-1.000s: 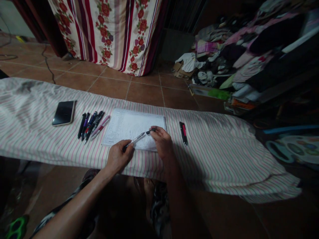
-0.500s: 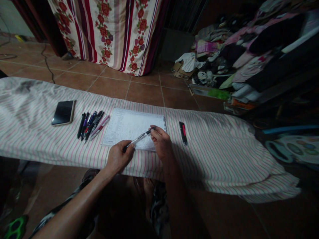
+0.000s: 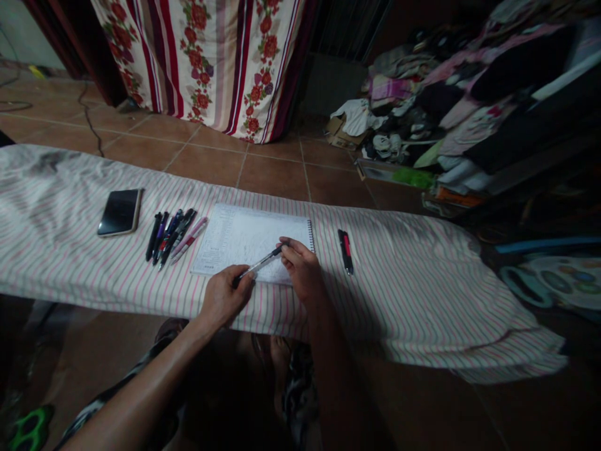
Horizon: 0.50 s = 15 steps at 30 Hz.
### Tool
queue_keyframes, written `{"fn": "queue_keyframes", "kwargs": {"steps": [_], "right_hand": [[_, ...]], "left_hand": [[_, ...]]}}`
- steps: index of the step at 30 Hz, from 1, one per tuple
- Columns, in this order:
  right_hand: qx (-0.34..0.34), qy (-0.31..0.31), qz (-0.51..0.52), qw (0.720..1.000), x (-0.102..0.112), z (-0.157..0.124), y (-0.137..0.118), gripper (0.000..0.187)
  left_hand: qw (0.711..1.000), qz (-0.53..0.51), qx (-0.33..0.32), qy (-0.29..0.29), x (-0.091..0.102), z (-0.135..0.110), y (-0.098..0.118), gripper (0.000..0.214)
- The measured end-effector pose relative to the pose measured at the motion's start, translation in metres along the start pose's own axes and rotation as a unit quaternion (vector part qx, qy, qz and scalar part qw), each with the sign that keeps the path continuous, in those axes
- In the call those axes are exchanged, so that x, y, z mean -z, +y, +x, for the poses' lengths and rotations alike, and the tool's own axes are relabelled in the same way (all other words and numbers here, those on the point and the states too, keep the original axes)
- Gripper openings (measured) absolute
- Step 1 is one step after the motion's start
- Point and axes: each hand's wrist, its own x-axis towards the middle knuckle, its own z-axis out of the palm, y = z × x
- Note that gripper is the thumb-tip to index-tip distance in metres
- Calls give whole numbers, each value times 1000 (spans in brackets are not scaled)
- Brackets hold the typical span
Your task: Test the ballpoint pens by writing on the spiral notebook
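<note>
A clear-barrelled pen (image 3: 263,261) with dark ends is held slantwise over a spiral notebook (image 3: 248,228). My left hand (image 3: 228,291) is closed on the pen's lower left end. My right hand (image 3: 301,266) pinches the dark upper right end between thumb and fingers. Left of the notebook lies a bunch of several pens (image 3: 171,238), among them a pink one (image 3: 188,240) nearest to the page. Two more pens (image 3: 345,252), black with some red, lie side by side to the right of the notebook.
A striped cloth (image 3: 413,282) covers the long, narrow surface. A phone (image 3: 119,213) lies on its left part. Beyond are a tiled floor (image 3: 272,168), a flowered curtain (image 3: 211,62) and a heap of clothes (image 3: 436,94). A green sandal-like item (image 3: 32,429) is at lower left.
My right hand has shifted very slightly left along the pen, toward my left hand. Both hands still hold the pen, and the other things stay put.
</note>
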Motion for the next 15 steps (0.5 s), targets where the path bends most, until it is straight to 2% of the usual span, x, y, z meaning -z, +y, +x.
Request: {"fn": "queue_keyframes", "kwargs": {"steps": [6, 15], "right_hand": [[-27, 14, -30, 999, -2, -2, -1, 35], [-22, 19, -56, 998, -3, 0, 2, 36]], "left_hand": [[1000, 6, -7, -2, 0, 0, 0, 36], [1000, 10, -7, -5, 2, 1, 0, 33]]}}
